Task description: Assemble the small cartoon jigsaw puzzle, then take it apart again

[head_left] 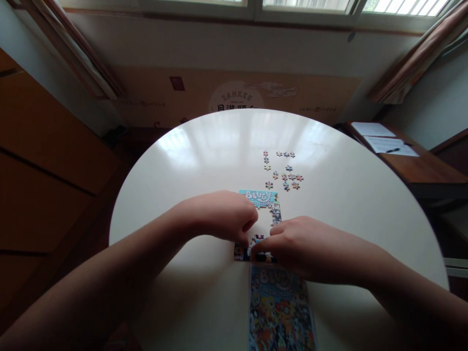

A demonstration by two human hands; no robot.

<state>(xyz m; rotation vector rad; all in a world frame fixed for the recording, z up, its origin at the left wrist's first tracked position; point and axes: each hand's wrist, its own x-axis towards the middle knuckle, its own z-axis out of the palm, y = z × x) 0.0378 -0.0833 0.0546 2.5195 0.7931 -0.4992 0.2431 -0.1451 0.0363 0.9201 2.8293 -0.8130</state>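
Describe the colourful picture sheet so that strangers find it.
Look at the round white table, then the part-built puzzle near its middle. The picture sheet lies just on the near side of that puzzle, toward the person. Unlike the puzzle, it shows no gap inside.

Loose puzzle pieces [284, 177]: fourteen
Partly assembled puzzle [272, 195]: one
Printed picture [281, 312]: one
Hands: two, left hand [234, 214], right hand [296, 243]
Table [175, 175]: one
Curtains [413, 73]: two, upper corners
Papers [373, 129]: two, right
Pen [393, 150]: one

Dim room, daylight from top windows [307, 6], tabletop [183, 170] glare, soft shadows, wide-angle curving
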